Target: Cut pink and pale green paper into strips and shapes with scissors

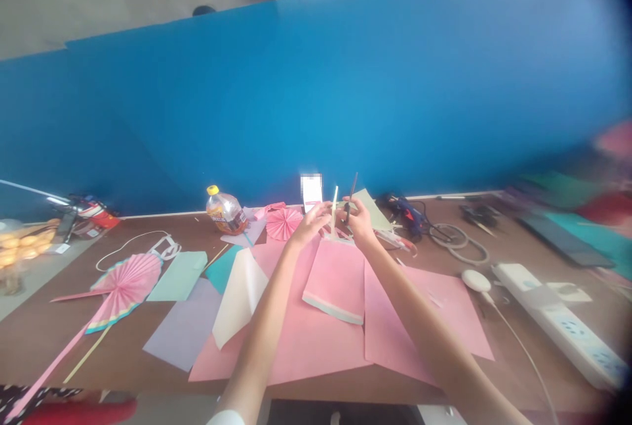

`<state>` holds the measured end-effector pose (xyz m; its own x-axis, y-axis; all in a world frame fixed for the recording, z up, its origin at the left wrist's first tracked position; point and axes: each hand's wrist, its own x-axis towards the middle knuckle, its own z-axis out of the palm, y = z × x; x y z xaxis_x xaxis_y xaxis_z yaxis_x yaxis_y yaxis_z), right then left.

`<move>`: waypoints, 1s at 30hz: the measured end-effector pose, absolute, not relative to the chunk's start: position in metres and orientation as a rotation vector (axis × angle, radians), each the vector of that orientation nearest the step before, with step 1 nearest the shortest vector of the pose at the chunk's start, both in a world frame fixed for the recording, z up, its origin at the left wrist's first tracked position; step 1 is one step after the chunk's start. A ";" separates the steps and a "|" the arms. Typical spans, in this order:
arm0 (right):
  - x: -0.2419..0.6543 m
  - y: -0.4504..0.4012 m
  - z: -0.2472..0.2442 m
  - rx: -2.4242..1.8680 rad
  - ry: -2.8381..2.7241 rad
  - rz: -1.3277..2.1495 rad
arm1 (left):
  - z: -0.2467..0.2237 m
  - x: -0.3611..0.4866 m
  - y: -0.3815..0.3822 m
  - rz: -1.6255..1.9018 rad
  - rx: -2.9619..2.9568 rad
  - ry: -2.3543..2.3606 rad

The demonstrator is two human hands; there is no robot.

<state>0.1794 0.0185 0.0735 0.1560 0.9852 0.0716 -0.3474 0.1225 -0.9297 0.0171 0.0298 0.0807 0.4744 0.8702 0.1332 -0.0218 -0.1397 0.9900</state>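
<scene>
Both my arms reach over pink paper sheets (316, 346) to the back of the table. My left hand (312, 220) has its fingers bent beside an upright pale strip (334, 208); whether it grips the strip is too small to tell. Dark-handled scissors (353, 191) point upward in my right hand (358, 220), whose fingers are closed round the handles. Just below the hands lies a folded pink paper piece (336, 280) with a pale lower edge. A pale green sheet (372, 211) is behind my right hand.
On the left are a pink pleated fan (131, 283), a bottle with a yellow cap (226, 210) and a lilac sheet (185, 326). A blue glue gun (409, 216), cables and a white power strip (557, 323) lie on the right. A blue partition (316, 96) stands behind.
</scene>
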 end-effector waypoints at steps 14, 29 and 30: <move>0.177 0.020 0.067 -0.926 -1.024 1.154 | 0.070 0.022 0.034 0.962 1.554 0.882; 0.189 0.029 0.062 -1.060 -1.135 0.843 | 0.062 0.023 0.042 1.140 1.472 0.880; 0.188 0.027 0.063 -1.053 -1.152 0.906 | 0.062 0.023 0.042 1.180 1.463 0.885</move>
<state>0.1882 0.0272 0.0629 0.1878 0.9471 0.2601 -0.0300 0.2702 -0.9623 0.0231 0.0420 0.0624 0.2512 0.9423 0.2214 -0.0509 -0.2156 0.9752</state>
